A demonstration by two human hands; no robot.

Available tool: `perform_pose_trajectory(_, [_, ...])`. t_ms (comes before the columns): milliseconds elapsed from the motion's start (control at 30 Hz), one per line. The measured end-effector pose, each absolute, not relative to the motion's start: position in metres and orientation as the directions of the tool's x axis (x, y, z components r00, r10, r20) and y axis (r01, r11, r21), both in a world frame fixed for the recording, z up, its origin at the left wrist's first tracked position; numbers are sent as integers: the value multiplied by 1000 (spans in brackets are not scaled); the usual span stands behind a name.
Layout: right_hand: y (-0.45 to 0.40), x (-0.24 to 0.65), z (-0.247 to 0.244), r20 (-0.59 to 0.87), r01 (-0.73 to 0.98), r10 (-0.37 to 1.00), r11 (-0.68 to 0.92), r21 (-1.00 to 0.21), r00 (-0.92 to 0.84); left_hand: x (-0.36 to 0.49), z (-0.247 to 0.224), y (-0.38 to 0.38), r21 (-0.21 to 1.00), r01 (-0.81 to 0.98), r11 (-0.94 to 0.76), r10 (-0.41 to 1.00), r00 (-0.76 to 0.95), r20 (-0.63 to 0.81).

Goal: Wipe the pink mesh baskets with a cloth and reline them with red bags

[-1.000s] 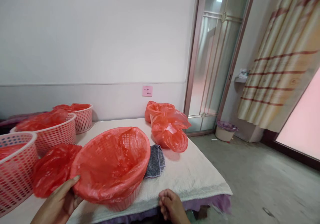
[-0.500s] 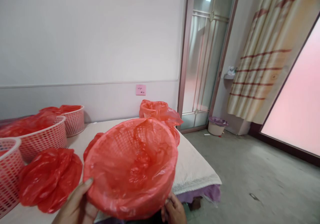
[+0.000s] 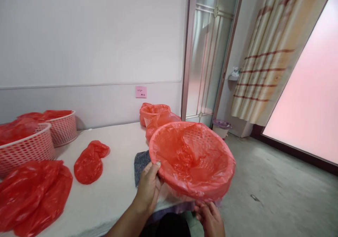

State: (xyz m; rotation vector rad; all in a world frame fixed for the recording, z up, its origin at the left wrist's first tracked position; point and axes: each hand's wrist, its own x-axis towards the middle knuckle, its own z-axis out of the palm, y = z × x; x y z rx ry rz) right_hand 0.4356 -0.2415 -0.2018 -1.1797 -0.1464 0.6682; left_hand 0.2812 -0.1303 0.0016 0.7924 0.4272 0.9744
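A plastic basket [image 3: 208, 149] lined with a red plastic bag [image 3: 185, 156] is held tilted above the right end of the bed-like surface, its opening facing me. The bag is folded outward over the rim. My left hand [image 3: 149, 186] grips the rim at the left, thumb on top. Below the near rim, the fingers of my right hand [image 3: 210, 217] are curled and pinch the hanging edge of the bag; the fingertips are partly hidden. A dark grey cloth [image 3: 141, 164] lies just behind my left hand.
Perforated baskets [image 3: 62, 128] with red bags stand at left. Loose red bags [image 3: 34, 194] lie nearer, and a small crumpled one [image 3: 91, 163] beside them. Bagged baskets [image 3: 155, 110] stand by the wall. A pink note [image 3: 141, 92] is above; a waste bin [image 3: 221, 127] sits on the floor.
The lined basket has moved right with both hands, and its opening has turned. The view has shifted, uncovering the small red bag and the grey cloth.
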Motion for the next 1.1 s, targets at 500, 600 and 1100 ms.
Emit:
perform_pose_trajectory(500, [-170, 494, -182, -149, -308, 551, 209, -928, 821, 362, -25, -99, 720, -642, 264, 912, 410, 32])
perform_pose_trajectory(600, [-168, 503, -183, -144, -298, 535, 214, -930, 833, 374, -28, -105, 709, -641, 293, 902, 431, 17])
perform_pose_trajectory(1100, [-211, 455, -239, -348, -450, 599, 23, -893, 721, 334, -50, -120, 786, -432, 443, 837, 513, -190])
